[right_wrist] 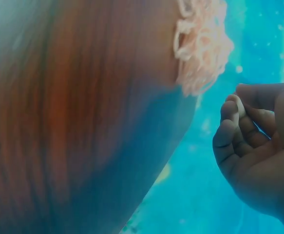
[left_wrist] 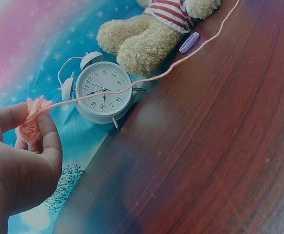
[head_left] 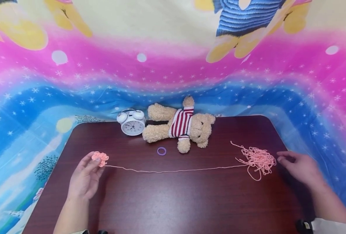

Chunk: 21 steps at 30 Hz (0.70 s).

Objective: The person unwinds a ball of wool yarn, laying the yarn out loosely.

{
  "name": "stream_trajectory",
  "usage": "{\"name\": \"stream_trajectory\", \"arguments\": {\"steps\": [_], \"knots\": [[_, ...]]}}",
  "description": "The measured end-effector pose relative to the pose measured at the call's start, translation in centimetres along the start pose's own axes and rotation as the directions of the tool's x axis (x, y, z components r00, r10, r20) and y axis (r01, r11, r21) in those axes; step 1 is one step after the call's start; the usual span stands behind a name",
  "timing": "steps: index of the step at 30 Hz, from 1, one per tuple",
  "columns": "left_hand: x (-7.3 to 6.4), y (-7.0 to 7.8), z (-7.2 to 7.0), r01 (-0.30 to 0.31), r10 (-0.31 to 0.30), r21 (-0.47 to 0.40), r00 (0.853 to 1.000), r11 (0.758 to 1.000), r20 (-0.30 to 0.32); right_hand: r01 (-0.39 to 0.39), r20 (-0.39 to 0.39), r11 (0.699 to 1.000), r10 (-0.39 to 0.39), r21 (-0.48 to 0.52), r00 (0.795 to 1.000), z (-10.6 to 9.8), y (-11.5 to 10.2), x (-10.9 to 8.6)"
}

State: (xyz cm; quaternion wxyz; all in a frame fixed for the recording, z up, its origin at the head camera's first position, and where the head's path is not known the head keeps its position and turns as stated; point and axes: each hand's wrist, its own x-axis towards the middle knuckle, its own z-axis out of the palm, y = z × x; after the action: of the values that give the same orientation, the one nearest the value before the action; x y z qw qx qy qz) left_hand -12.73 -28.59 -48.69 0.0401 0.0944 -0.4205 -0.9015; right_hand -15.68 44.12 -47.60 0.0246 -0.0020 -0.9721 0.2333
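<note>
My left hand (head_left: 85,178) pinches a small wound bundle of peach yarn (head_left: 101,158) between thumb and fingers, above the table's left side. In the left wrist view the bundle (left_wrist: 30,127) shows its wrapped loops. From it a single yarn strand (head_left: 167,171) runs across to a loose, tangled yarn pile (head_left: 260,160) at the right. Just right of that pile is my right hand (head_left: 303,169), apart from it. Its fingers are loosely bent with nothing visible between them; the right wrist view shows a gap between the hand (right_wrist: 258,151) and the pile (right_wrist: 202,48).
On the dark wooden table (head_left: 167,208) a white twin-bell alarm clock (head_left: 133,123) stands at the back. Beside it lies a teddy bear (head_left: 181,125) in a red-striped shirt. A purple ring (head_left: 161,151) lies in front of the bear. Patterned cloth (head_left: 173,71) hangs behind the table.
</note>
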Motion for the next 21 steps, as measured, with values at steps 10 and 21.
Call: {"name": "stream_trajectory", "arguments": {"steps": [10, 21], "knots": [[-0.1, -0.6, 0.3, -0.016, 0.014, 0.043, 1.000, 0.999, 0.027, 0.046, -0.034, 0.989, -0.042, 0.137, 0.999, 1.1, -4.0, 0.0], [0.1, -0.9, 0.8, 0.016, -0.022, 0.138, 0.999, 0.990, 0.048, 0.074, -0.033, 0.983, -0.069, 0.167, 0.997, 2.7, -7.4, 0.6]]}}
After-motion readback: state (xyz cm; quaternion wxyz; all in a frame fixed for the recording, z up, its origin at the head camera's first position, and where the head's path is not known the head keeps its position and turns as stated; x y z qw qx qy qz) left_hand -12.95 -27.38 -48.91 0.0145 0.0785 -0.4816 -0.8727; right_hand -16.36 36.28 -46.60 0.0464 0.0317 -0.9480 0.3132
